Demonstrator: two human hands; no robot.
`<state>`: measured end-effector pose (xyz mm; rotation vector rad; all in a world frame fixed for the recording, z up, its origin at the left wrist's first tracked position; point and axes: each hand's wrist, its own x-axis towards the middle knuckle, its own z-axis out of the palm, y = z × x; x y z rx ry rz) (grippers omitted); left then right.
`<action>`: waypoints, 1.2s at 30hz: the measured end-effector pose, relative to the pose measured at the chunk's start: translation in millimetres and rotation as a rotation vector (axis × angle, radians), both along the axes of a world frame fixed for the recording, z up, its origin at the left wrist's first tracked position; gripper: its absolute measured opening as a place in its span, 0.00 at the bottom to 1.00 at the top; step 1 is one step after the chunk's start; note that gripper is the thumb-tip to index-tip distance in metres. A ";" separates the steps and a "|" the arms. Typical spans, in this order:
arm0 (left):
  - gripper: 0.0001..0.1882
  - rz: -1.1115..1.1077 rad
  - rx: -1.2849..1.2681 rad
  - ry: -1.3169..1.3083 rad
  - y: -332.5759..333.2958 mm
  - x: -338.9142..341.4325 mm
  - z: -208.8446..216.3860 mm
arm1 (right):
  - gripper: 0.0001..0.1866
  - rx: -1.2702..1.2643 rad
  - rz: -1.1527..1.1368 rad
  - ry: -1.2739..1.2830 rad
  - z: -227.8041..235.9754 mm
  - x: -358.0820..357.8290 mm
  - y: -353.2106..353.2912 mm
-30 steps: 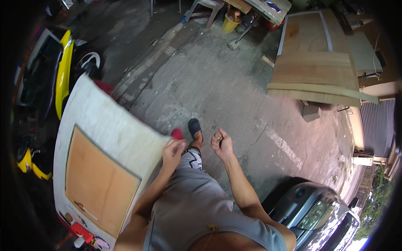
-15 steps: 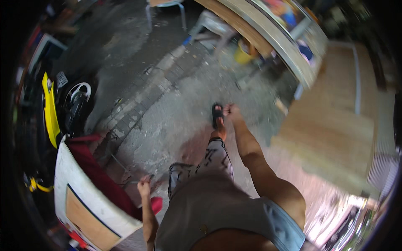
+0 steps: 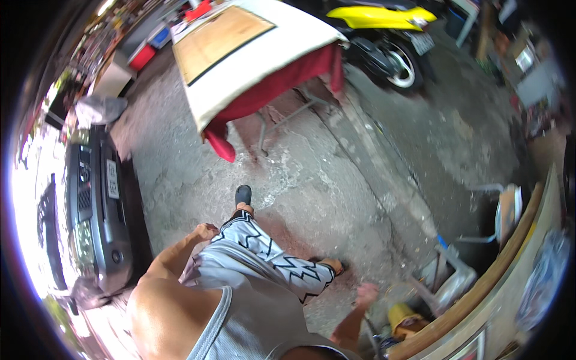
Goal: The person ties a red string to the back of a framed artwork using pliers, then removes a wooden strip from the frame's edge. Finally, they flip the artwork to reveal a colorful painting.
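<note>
My left hand (image 3: 206,231) hangs beside the left leg of my white shorts with dark zigzag lines (image 3: 255,243). Its fingers are curled in, and whatever they may hold is hidden. Low on the right, my right hand (image 3: 366,294) is a loosely closed, slightly blurred fist with nothing seen in it. It is nearest to a yellow bucket (image 3: 403,318) and a grey plastic stool (image 3: 453,285), apart from both. A dark sandal (image 3: 243,195) is on my front foot, on the concrete floor.
Ahead stands a table with a white cover (image 3: 288,36), red cloth (image 3: 276,90) and a wooden board (image 3: 225,39) on top. A yellow motorbike (image 3: 381,18) is parked behind it. A dark car (image 3: 99,204) stands left. A wooden counter edge (image 3: 474,306) curves along the right.
My view has turned far to the left: the table and motorbike now lie ahead, the counter and stool at my right. My arms have swung and my feet have stepped.
</note>
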<state>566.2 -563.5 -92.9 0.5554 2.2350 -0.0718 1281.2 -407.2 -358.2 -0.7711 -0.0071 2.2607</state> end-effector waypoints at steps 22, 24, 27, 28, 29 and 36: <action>0.10 1.277 0.747 -0.009 -37.9 -391.6 91.4 | 0.12 1.716 0.448 -0.993 348.4 -1363.7 377.0; 0.09 1.110 0.704 -0.037 -46.6 -424.7 76.5 | 0.12 1.757 0.375 -1.022 340.2 -1446.3 398.8; 0.09 1.339 0.784 -0.031 -52.0 -464.9 55.8 | 0.12 1.839 0.506 -1.102 330.6 -1512.3 405.2; 0.10 1.240 0.680 -0.012 -46.2 -497.6 60.0 | 0.10 1.887 0.504 -1.121 324.6 -1530.2 409.2; 0.10 1.128 0.576 -0.025 -26.7 -532.6 68.3 | 0.09 1.934 0.507 -1.178 310.3 -1535.9 420.0; 0.12 0.794 0.576 -0.096 98.1 -767.3 119.7 | 0.08 2.077 0.694 -1.342 345.1 -1504.1 416.3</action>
